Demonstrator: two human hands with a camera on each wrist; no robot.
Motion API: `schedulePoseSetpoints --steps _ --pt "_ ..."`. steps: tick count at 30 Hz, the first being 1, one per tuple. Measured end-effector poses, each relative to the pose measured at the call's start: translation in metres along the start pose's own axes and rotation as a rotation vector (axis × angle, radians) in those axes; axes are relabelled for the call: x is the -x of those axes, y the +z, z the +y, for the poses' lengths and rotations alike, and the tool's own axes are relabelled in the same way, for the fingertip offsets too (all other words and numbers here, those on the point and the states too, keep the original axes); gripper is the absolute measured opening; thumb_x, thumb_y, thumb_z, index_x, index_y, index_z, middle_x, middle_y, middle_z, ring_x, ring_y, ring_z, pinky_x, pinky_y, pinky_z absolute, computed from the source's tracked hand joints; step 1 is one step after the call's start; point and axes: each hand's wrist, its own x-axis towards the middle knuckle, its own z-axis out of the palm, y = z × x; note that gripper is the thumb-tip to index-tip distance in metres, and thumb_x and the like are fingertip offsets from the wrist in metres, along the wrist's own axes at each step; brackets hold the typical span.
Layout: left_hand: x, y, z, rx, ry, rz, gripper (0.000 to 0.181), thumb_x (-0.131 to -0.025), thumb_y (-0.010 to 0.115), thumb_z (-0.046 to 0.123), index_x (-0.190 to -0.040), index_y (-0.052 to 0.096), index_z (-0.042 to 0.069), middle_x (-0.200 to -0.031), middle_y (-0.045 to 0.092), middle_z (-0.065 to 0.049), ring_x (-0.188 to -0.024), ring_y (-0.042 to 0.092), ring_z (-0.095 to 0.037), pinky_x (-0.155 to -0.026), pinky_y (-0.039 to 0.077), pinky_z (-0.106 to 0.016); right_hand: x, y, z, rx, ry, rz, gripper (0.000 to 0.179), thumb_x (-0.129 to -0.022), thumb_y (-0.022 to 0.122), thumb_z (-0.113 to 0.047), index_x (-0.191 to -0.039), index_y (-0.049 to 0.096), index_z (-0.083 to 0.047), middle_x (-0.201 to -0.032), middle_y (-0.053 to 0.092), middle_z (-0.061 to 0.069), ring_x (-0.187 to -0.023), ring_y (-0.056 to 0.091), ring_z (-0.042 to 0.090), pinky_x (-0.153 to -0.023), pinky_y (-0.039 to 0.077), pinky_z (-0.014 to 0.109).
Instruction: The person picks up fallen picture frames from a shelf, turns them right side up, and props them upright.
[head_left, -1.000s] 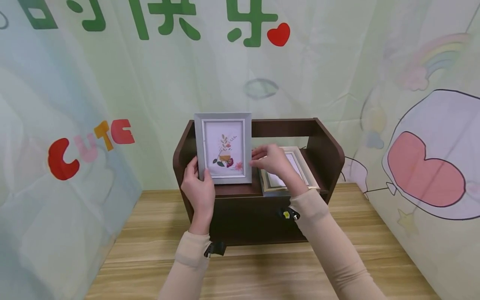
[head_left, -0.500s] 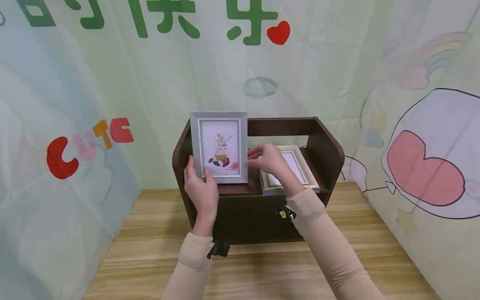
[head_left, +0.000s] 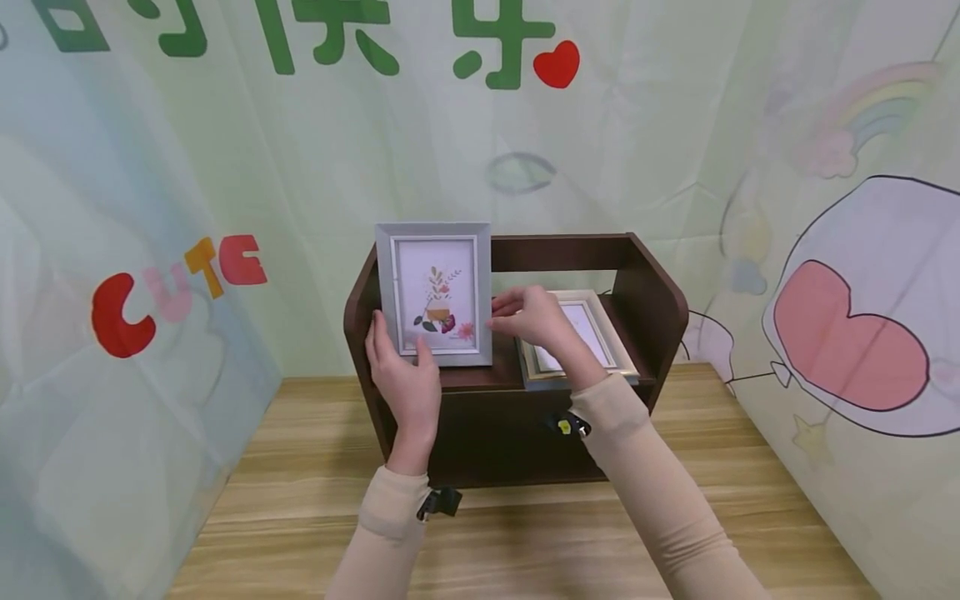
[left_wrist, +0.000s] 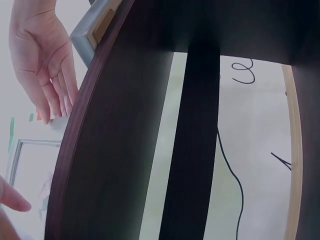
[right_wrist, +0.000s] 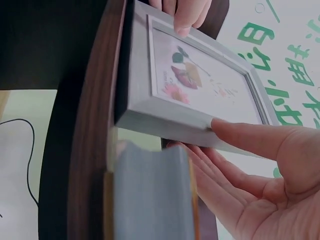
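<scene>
A light grey picture frame (head_left: 435, 292) with a flower print stands upright on the upper board of a dark brown shelf (head_left: 517, 437), toward its left end. My left hand (head_left: 407, 383) grips its lower left side, thumb over the front and fingers along the edge. On the opposite side my right hand (head_left: 536, 321) holds the edge, thumb tip on the side and fingers reaching behind, as the right wrist view shows. Beside it a cream-and-gold frame (head_left: 612, 337) lies flat, partly covered by my right hand and wrist. A grey frame edge (right_wrist: 152, 195) shows close up in the right wrist view.
The shelf has raised side panels (head_left: 651, 312) and a back rail (head_left: 562, 254). It stands on a wood-grain table (head_left: 480, 542). Printed cloth walls (head_left: 637, 150) surround it at the back and both sides.
The standing picture frame has slid a little left along the shelf, closer to the left panel. Both hands have stayed at its sides, the right one following it left.
</scene>
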Motion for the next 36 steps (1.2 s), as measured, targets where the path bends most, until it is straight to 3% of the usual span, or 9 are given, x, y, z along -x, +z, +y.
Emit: schedulePoseSetpoints --steps 6,9,12,15,19,26,36 --pt "0.007 0.001 0.013 0.024 0.193 0.034 0.060 -0.083 0.069 0.004 -0.138 0.045 0.001 -0.141 0.041 -0.013 -0.132 0.040 -0.022 -0.109 0.037 -0.040 0.008 -0.014 0.006 0.053 0.011 -0.002 0.036 -0.084 0.071 -0.025 -0.115 0.067 -0.006 -0.110 0.070 0.010 -0.103 0.065 0.023 -0.086 0.053 0.037" --pt "0.011 0.005 0.020 0.037 0.273 0.007 0.054 -0.081 0.073 0.004 -0.130 0.052 -0.001 -0.131 0.048 -0.016 -0.124 0.047 -0.025 -0.104 0.042 -0.041 0.014 -0.023 0.011 0.090 0.023 0.016 0.039 -0.086 0.069 -0.027 -0.118 0.065 -0.006 -0.113 0.069 0.010 -0.108 0.063 0.024 -0.090 0.051 0.039" --pt "0.016 0.010 0.027 0.064 0.304 -0.050 0.045 -0.079 0.075 0.007 -0.120 0.059 -0.002 -0.118 0.055 -0.017 -0.111 0.054 -0.027 -0.095 0.048 -0.042 0.021 -0.032 0.016 0.119 0.043 0.033 0.041 -0.086 0.068 -0.029 -0.120 0.064 -0.006 -0.116 0.068 0.010 -0.110 0.061 0.026 -0.091 0.051 0.040" --pt "0.021 0.014 0.033 0.085 0.302 -0.127 0.039 -0.078 0.077 0.009 -0.112 0.062 -0.002 -0.108 0.057 -0.017 -0.098 0.058 -0.029 -0.084 0.051 -0.042 0.027 -0.040 0.021 0.149 0.060 0.056 0.043 -0.087 0.068 -0.030 -0.121 0.063 -0.006 -0.118 0.067 0.010 -0.111 0.061 0.026 -0.090 0.051 0.041" --pt "0.028 0.018 0.040 0.043 0.271 -0.251 0.041 -0.076 0.080 0.013 -0.110 0.064 -0.001 -0.103 0.058 -0.016 -0.091 0.059 -0.028 -0.076 0.052 -0.041 0.035 -0.050 0.030 0.182 0.085 0.103 0.045 -0.087 0.068 -0.030 -0.124 0.060 -0.005 -0.121 0.065 0.013 -0.113 0.060 0.028 -0.093 0.050 0.043" --pt "0.037 0.022 0.047 0.009 0.211 -0.424 0.037 -0.075 0.080 0.014 -0.106 0.066 0.000 -0.097 0.064 -0.014 -0.086 0.065 -0.027 -0.076 0.056 -0.036 0.049 -0.062 0.050 0.235 0.141 0.218 0.046 -0.087 0.067 -0.028 -0.124 0.058 -0.001 -0.122 0.062 0.019 -0.113 0.059 0.031 -0.098 0.046 0.046" --pt "0.044 0.029 0.051 -0.098 0.084 -0.625 0.040 -0.077 0.079 0.018 -0.109 0.066 -0.002 -0.100 0.066 -0.015 -0.088 0.065 -0.025 -0.077 0.057 -0.035 0.067 -0.062 0.065 0.295 0.173 0.258 0.059 -0.089 0.065 -0.026 -0.134 0.047 0.007 -0.132 0.054 0.025 -0.116 0.055 0.036 -0.101 0.043 0.050"
